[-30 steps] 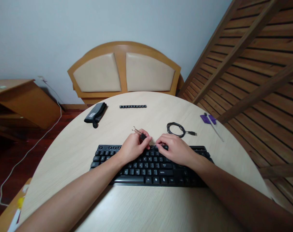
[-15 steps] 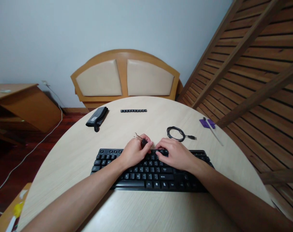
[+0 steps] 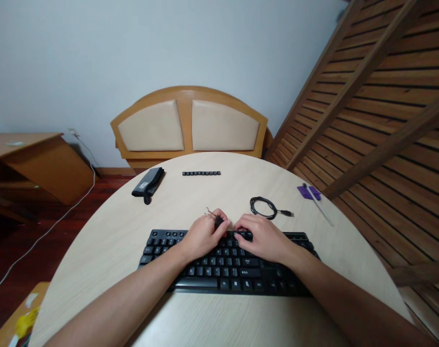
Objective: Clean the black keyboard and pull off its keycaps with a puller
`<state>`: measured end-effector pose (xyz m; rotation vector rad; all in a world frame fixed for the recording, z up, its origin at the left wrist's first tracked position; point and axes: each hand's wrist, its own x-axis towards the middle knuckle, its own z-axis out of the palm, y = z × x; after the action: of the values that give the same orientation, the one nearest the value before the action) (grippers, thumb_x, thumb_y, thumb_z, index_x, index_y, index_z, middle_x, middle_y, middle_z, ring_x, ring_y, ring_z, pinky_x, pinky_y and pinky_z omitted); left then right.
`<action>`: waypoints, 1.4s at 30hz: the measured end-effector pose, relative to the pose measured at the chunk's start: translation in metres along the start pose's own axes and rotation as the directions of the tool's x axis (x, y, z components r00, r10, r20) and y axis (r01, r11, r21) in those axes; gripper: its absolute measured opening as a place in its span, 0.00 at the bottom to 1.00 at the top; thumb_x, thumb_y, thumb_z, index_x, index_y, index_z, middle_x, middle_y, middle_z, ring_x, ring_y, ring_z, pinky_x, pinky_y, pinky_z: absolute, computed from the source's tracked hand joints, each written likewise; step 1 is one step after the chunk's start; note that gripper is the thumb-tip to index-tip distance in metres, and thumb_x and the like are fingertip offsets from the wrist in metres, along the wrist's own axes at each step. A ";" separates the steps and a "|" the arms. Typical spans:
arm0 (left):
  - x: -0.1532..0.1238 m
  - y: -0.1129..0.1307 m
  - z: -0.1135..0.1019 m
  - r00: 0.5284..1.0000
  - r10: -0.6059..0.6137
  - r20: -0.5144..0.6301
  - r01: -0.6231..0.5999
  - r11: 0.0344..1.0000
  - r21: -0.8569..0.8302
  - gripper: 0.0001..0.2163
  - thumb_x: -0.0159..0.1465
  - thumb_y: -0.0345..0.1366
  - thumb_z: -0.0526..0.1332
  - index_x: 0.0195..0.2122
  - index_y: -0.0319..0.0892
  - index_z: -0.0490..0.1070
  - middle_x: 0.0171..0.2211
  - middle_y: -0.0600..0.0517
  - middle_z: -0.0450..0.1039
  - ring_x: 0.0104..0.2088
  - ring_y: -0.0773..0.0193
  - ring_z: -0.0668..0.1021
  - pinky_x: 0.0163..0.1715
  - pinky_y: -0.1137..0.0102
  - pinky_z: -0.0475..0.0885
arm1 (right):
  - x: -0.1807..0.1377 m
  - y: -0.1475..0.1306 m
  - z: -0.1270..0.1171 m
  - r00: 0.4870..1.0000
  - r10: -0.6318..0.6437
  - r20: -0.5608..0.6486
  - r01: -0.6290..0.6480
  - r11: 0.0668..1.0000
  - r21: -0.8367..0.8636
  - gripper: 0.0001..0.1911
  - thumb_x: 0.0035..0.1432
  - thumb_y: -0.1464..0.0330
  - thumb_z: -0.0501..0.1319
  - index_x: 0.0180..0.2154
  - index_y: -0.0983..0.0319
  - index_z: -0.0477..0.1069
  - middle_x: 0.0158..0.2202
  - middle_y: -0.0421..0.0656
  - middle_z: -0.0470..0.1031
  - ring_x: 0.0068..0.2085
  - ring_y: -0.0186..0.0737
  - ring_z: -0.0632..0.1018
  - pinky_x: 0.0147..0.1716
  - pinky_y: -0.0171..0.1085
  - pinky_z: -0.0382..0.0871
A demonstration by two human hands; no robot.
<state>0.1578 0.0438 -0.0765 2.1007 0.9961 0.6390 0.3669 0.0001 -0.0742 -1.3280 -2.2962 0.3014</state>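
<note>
A black keyboard (image 3: 212, 283) lies in front of me on the round table, with both hands over its top rows. My left hand (image 3: 203, 236) is closed on a small keycap puller (image 3: 218, 221), its black handle in the fingers and its thin wire ends poking out to the upper left. Close beside it, my right hand (image 3: 261, 236) has thumb and fingers bent together at the upper-row keys; what lies between the fingertips, if anything, is hidden. Beyond the hands, a row of black keycaps (image 3: 201, 173) stands lined up on the table.
A coiled black USB cable (image 3: 253, 208) lies past my right hand. At the back left is a dark grey pouch (image 3: 145, 182). Over on the right, a thin white stick (image 3: 322, 210) with a dark tip rests on a purple cloth (image 3: 304, 193). A padded headboard (image 3: 186, 120) stands behind the table.
The whole view has tilted slightly, so everything sits a little lower in the picture. Both hands stay at about the same spot on the keyboard, the puller still in the left.
</note>
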 end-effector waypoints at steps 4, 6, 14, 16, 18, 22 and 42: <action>0.000 -0.002 0.000 1.000 0.006 0.002 -0.006 1.000 -0.008 0.09 0.72 0.43 0.54 0.39 0.45 0.66 0.27 0.53 0.77 0.28 0.60 0.79 0.32 0.68 0.69 | 0.000 0.001 0.000 1.000 -0.007 0.001 0.007 1.000 -0.004 0.04 0.58 0.72 0.62 0.36 0.60 0.74 0.34 0.42 0.78 0.36 0.41 0.77 0.40 0.40 0.68; 0.001 -0.002 0.000 1.000 0.007 0.000 -0.007 1.000 -0.015 0.09 0.72 0.43 0.54 0.39 0.45 0.66 0.27 0.54 0.77 0.28 0.60 0.79 0.32 0.68 0.69 | -0.001 0.002 0.000 1.000 -0.005 0.004 0.005 1.000 -0.010 0.04 0.58 0.72 0.62 0.37 0.60 0.74 0.35 0.42 0.78 0.37 0.41 0.77 0.41 0.40 0.68; 0.000 -0.004 0.000 1.000 0.017 0.004 -0.017 0.999 -0.040 0.09 0.72 0.44 0.55 0.39 0.45 0.66 0.28 0.53 0.78 0.30 0.60 0.79 0.34 0.67 0.70 | -0.001 -0.001 -0.001 1.000 0.002 0.010 -0.002 1.000 -0.030 0.03 0.58 0.70 0.62 0.36 0.60 0.75 0.35 0.42 0.78 0.37 0.42 0.78 0.41 0.40 0.68; 0.000 -0.005 0.000 1.000 0.018 0.012 -0.017 0.999 -0.051 0.10 0.72 0.45 0.55 0.40 0.45 0.66 0.28 0.53 0.78 0.31 0.60 0.79 0.34 0.67 0.70 | -0.001 -0.001 -0.001 1.000 0.002 0.007 -0.002 1.000 -0.022 0.03 0.58 0.70 0.63 0.35 0.60 0.75 0.34 0.42 0.78 0.36 0.41 0.78 0.40 0.40 0.68; -0.001 -0.005 0.000 1.000 0.024 0.016 -0.023 0.998 -0.057 0.10 0.72 0.45 0.54 0.40 0.45 0.66 0.28 0.53 0.77 0.31 0.60 0.79 0.35 0.67 0.70 | -0.001 -0.001 -0.001 1.000 0.001 -0.001 -0.001 1.000 -0.020 0.02 0.58 0.70 0.63 0.35 0.60 0.74 0.34 0.42 0.77 0.36 0.41 0.77 0.40 0.40 0.68; 0.000 -0.002 -0.001 1.000 0.028 0.012 -0.027 0.999 -0.037 0.10 0.72 0.44 0.54 0.39 0.44 0.66 0.28 0.53 0.77 0.31 0.59 0.79 0.36 0.66 0.70 | 0.000 -0.001 0.000 1.000 -0.006 -0.019 0.005 1.000 -0.022 0.00 0.57 0.70 0.64 0.33 0.61 0.74 0.32 0.41 0.77 0.35 0.40 0.77 0.39 0.39 0.67; 0.001 0.004 -0.002 0.999 -0.039 0.016 0.036 0.986 0.162 0.18 0.72 0.43 0.47 0.27 0.44 0.64 0.24 0.51 0.71 0.27 0.59 0.74 0.33 0.67 0.66 | -0.002 0.002 -0.001 0.999 0.034 -0.007 -0.033 0.999 0.041 0.03 0.59 0.68 0.66 0.36 0.61 0.76 0.35 0.42 0.79 0.39 0.42 0.79 0.41 0.39 0.70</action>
<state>0.1588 0.0431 -0.0719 2.2184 1.1065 0.5331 0.3697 -0.0003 -0.0748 -1.3461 -2.2510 0.3520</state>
